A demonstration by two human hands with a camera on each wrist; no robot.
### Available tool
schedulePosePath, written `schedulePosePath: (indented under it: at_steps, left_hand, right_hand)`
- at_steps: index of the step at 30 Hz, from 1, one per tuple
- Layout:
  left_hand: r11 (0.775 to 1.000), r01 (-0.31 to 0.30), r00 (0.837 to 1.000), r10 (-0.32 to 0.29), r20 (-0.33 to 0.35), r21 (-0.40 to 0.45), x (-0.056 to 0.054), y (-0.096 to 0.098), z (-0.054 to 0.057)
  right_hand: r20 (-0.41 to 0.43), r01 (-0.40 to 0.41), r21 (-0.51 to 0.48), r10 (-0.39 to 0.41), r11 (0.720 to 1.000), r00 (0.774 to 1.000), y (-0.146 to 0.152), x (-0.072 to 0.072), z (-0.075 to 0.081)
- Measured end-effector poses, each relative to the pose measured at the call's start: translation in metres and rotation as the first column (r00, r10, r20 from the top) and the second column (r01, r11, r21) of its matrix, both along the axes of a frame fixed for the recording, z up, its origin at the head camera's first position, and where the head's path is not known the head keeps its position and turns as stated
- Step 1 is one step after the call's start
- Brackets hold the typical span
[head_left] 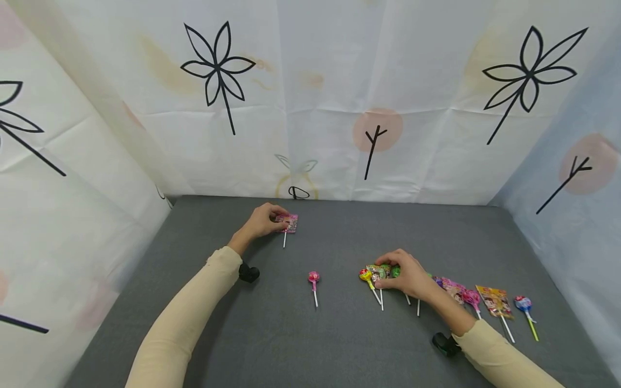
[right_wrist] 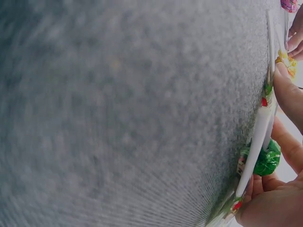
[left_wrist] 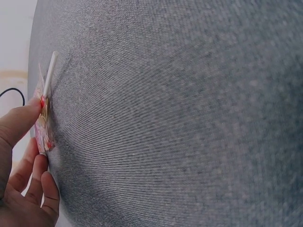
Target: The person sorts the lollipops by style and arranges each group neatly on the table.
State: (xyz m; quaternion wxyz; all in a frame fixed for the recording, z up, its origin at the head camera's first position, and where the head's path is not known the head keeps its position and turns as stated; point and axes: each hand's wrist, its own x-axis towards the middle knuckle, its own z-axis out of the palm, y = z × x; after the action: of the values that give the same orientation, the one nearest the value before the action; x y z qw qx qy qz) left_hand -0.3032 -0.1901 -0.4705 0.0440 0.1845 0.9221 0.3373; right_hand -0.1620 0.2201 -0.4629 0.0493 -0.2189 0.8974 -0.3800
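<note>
Near the table's back edge, my left hand (head_left: 262, 221) pinches a flat lollipop in a pink wrapper (head_left: 292, 222), its white stick pointing toward me. In the left wrist view the thumb lies on one side of the wrapper (left_wrist: 43, 124) and the fingertips are at its far end. My right hand (head_left: 407, 275) reaches over a row of lollipops and holds a flat one in a green wrapper (head_left: 380, 271) between thumb and fingers. Beside it lies a round yellow lollipop (head_left: 365, 275). A round green lollipop (right_wrist: 268, 160) sits under the right hand, partly hidden.
A round pink lollipop (head_left: 314, 276) lies alone mid-table. Rightward, the row has a flat pink-purple lollipop (head_left: 453, 289), another round pink one (head_left: 471, 297), a flat orange one (head_left: 494, 300) and a round blue-red one (head_left: 523, 304). Printed cloth (head_left: 330, 70) hangs behind the grey table (head_left: 271, 339).
</note>
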Motion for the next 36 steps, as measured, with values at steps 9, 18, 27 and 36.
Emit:
schedulePosePath:
  at_steps: [9,18,27,36]
  left_hand:
    - [1.000,-0.007,1.000,0.007,0.014,0.004,0.000,0.001,0.000]
    - [1.000,0.001,1.000,-0.001,0.011,0.007,-0.002,0.001,0.000]
    - [1.000,0.005,1.000,-0.005,0.025,-0.001,-0.003,-0.001,-0.001]
    - [1.000,0.001,0.999,-0.001,0.034,0.003,-0.006,0.000,-0.002]
  right_hand:
    - [0.057,0.015,0.009,-0.016,1.000,0.998,0.001,-0.003,-0.001]
    - [-0.006,0.000,0.026,0.000,1.000,1.000,0.005,-0.004,0.001]
    - [0.025,0.020,0.069,-0.022,0.997,0.999,0.010,-0.004,0.005]
    - [0.038,0.011,0.076,-0.014,0.997,0.999,0.011,-0.008,0.002]
